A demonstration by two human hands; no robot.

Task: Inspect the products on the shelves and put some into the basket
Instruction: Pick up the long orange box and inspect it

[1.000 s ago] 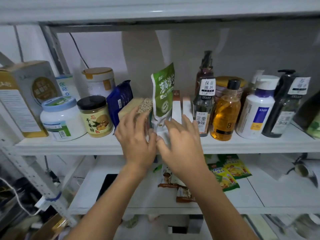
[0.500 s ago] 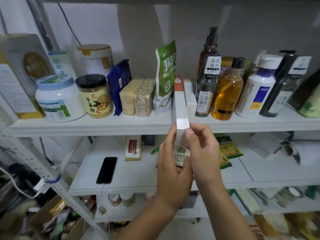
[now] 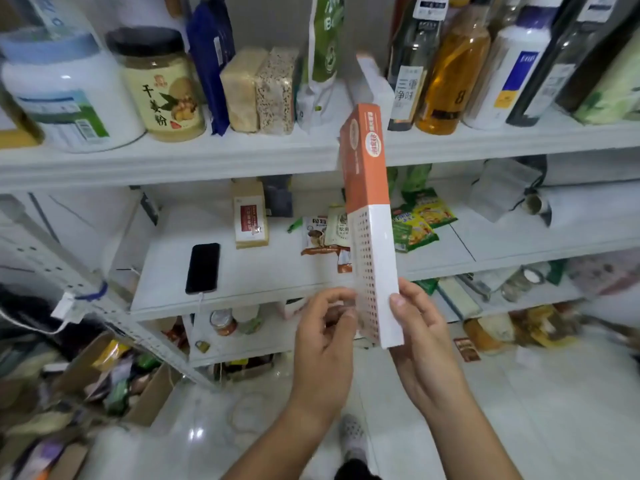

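I have the orange-and-white box (image 3: 370, 216) out in front of the shelves, standing nearly upright, its long axis running up from my hands toward the upper shelf (image 3: 173, 157). My right hand (image 3: 420, 336) grips its lower end, thumb pressed on the narrow white edge. My left hand (image 3: 327, 336) sits just beside the dotted face, fingers loosely curled (whether they touch the box I cannot tell). No basket is in view; I judge the right hand will carry.
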